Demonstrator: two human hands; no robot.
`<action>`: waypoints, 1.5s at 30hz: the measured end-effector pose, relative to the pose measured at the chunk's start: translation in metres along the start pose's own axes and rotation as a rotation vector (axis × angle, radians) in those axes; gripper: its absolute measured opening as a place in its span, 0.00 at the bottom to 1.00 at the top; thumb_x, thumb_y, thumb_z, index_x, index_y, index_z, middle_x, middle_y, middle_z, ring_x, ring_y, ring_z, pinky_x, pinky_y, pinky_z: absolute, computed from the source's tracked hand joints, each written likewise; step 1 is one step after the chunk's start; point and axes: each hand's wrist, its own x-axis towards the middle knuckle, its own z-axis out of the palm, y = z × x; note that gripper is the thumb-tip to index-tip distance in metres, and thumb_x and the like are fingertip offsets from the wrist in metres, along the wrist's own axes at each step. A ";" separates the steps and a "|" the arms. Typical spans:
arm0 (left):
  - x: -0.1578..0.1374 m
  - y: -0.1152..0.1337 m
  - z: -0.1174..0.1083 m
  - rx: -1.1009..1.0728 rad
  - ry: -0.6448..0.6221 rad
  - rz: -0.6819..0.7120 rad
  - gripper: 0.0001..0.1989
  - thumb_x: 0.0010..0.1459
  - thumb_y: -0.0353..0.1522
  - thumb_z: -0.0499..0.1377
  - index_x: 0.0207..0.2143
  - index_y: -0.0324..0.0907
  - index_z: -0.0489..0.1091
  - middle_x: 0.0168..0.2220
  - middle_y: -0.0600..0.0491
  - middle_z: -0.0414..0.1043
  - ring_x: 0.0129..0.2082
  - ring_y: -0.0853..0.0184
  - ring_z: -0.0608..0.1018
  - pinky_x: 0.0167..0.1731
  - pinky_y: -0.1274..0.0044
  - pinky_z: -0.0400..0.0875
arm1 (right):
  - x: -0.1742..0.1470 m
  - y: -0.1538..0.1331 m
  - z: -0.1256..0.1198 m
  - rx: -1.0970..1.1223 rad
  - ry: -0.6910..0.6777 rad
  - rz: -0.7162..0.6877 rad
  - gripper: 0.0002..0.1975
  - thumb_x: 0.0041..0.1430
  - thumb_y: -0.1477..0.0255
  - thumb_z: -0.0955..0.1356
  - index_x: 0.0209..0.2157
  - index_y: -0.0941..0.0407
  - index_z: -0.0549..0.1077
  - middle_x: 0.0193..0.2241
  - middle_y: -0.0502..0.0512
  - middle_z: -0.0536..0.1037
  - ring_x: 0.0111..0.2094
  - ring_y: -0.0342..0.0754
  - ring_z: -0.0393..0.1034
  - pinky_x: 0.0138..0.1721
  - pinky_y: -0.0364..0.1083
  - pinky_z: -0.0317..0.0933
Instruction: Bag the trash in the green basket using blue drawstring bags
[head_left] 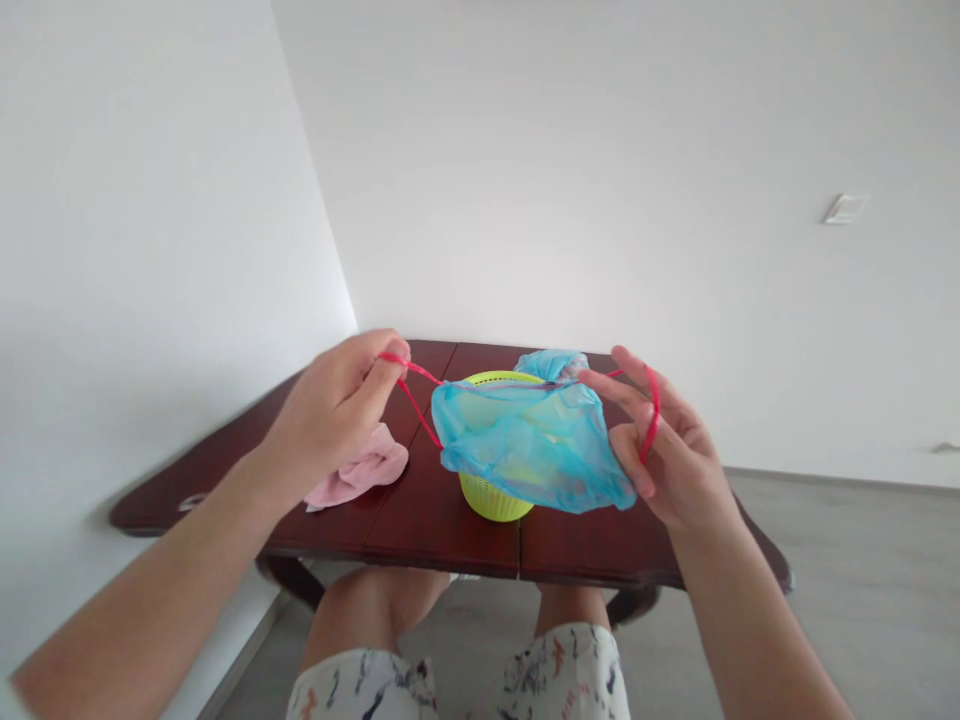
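Observation:
A translucent blue drawstring bag hangs between my hands, in front of a yellow-green plastic basket and hiding much of it. On the left, my left hand is closed, pinching the bag's red drawstring between thumb and fingers. My right hand has its fingers spread, with the red string on the other side looped around them. Both string ends are drawn outward from the bag's mouth. A folded pink cloth lies on the table beneath my left hand.
Behind the basket sits another crumpled blue plastic bundle. Everything stands on a dark red-brown wooden table with rounded corners, close to white walls at the left and back. My knees are at the table's front edge.

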 end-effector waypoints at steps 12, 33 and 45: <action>0.024 0.083 -0.005 -0.594 -0.343 0.146 0.22 0.86 0.48 0.55 0.58 0.44 0.84 0.52 0.44 0.88 0.48 0.57 0.87 0.49 0.66 0.83 | 0.016 -0.062 0.097 0.046 -0.205 -0.091 0.17 0.82 0.55 0.75 0.63 0.47 0.83 0.62 0.59 0.88 0.64 0.58 0.83 0.69 0.60 0.77; 0.055 0.030 0.151 -0.292 -0.258 0.347 0.23 0.85 0.50 0.57 0.62 0.43 0.80 0.50 0.40 0.89 0.52 0.47 0.89 0.59 0.55 0.82 | 0.107 -0.084 0.076 0.046 -0.193 0.107 0.23 0.69 0.50 0.83 0.37 0.53 0.79 0.31 0.53 0.85 0.28 0.46 0.78 0.27 0.43 0.73; 0.042 -0.003 0.172 -0.568 -0.174 0.181 0.11 0.75 0.37 0.63 0.53 0.46 0.82 0.57 0.43 0.82 0.60 0.52 0.83 0.66 0.57 0.79 | 0.106 -0.063 0.062 0.046 0.066 -0.130 0.28 0.69 0.40 0.80 0.41 0.49 0.76 0.34 0.50 0.85 0.34 0.46 0.82 0.37 0.47 0.83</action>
